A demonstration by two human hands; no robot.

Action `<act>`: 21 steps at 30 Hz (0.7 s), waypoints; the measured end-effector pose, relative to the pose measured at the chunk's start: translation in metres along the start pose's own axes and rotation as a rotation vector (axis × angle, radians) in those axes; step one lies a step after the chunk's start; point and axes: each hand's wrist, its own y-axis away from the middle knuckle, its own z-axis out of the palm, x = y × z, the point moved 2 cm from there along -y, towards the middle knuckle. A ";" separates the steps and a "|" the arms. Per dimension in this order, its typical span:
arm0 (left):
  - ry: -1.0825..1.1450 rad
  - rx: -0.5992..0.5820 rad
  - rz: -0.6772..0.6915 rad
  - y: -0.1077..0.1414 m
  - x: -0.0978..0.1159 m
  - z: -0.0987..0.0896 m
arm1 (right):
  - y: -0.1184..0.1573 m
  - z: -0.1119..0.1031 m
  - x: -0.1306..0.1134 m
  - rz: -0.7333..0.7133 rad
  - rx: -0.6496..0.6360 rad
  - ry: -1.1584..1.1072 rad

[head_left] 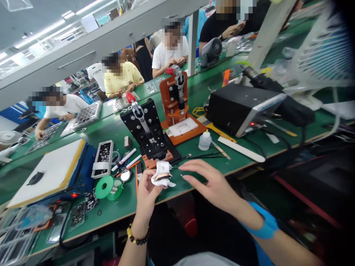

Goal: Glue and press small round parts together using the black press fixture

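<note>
Left hand [146, 207] is pinching a crumpled white wipe [162, 173] between thumb and fingers, with something dark and tan folded into it, can't tell what. Right hand [213, 184] is open, fingers loosely curved, hovering just beside the wipe and not touching anything. There's a beaded bracelet [138, 236] on the left wrist and a blue strap [263, 227] on the right arm.

Everything's easiest to place from the black toggle press [144, 129] on this green bench mat [130, 218]. The wipe is right in front of it. Just behind it stands an orange toggle press [174, 99]. To its right are a plastic dropper bottle [205, 141], a long white strip [241, 149] and a black bench unit with a silver front [244, 107]. To its left are a green tape roll [104, 187] and a white board [46, 173].

Past the press, across the bench, a person in a yellow shirt [122, 79] and a person in a white shirt [169, 55] sit working, with a metal tray of small parts [85, 115] nearby and long ceiling lights [39, 33] overhead.
</note>
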 end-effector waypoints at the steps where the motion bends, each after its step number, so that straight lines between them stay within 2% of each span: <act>1: -0.006 -0.013 -0.016 0.000 0.001 0.002 | -0.002 0.006 -0.003 -0.007 -0.014 -0.010; 6: -0.062 -0.090 -0.166 0.003 -0.004 0.004 | -0.003 0.019 -0.006 0.074 -0.124 -0.057; 9: -0.131 -0.116 -0.202 0.001 -0.011 0.005 | 0.003 0.015 -0.003 0.158 -0.091 -0.021; 12: -0.253 -0.092 -0.197 0.000 -0.015 0.010 | 0.009 0.015 -0.002 0.177 0.004 0.014; 16: -0.384 -0.054 -0.167 0.000 -0.016 0.016 | 0.014 0.027 -0.003 0.150 0.106 0.124; 18: -0.401 -0.056 -0.145 0.000 -0.015 0.017 | 0.016 0.034 -0.004 0.121 0.097 0.173; 21: -0.391 -0.032 -0.090 0.000 -0.014 0.017 | 0.017 0.037 -0.007 0.100 -0.017 0.156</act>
